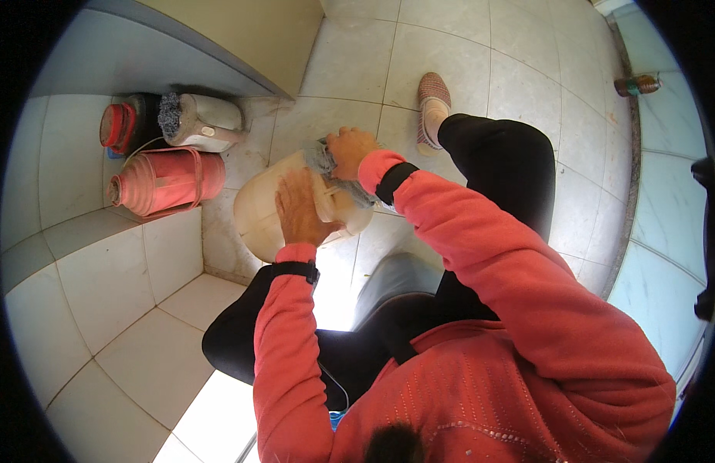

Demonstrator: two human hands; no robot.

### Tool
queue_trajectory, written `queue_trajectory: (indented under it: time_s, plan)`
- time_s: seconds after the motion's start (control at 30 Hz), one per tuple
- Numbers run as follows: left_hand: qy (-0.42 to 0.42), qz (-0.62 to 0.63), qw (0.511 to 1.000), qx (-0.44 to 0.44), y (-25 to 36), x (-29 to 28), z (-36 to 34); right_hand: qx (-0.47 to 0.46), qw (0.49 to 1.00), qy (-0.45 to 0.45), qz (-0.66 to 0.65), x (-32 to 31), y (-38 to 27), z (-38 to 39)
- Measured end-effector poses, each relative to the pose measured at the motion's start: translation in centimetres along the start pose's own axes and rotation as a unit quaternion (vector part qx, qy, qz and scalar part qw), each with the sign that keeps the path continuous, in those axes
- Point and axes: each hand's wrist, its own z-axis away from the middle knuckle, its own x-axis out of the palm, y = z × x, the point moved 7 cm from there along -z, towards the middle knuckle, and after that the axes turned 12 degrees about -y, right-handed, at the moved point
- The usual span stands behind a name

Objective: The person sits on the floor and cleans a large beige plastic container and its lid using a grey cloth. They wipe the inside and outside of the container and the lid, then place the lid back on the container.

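A translucent cream plastic jug stands on the floor in front of me. My left hand lies on it, slightly blurred, with the fingers stretched out. My right hand is bunched on a grey cloth at the jug's upper right, with the cloth pressed against the jug.
At the left wall lie or stand a pink thermos, a pale cylindrical container and a dark jar with red lid. A cabinet is above them. A bottle is at the right wall. My knees and slippered foot frame the jug.
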Motion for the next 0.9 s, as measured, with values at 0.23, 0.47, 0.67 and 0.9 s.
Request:
queue_trajectory:
  time_s: [0.23,0.47,0.67,0.9]
  plan:
    - [0.009,-0.086,0.995,-0.056,-2.3,0.2,2.8,-0.006,0.999,-0.002,-0.035,-2.0,0.6,1.5]
    - [0.048,-0.081,0.995,-0.046,-2.8,0.1,2.3,-0.089,0.993,0.053,-0.050,-2.8,-2.4,3.6]
    - [0.035,-0.045,0.997,-0.047,-3.5,-0.2,1.5,-0.139,0.983,0.108,0.053,2.1,-5.5,5.8]
    - [0.026,-0.031,0.999,-0.031,-3.8,-0.8,0.6,0.007,0.992,0.116,-0.043,4.5,-0.4,9.3]
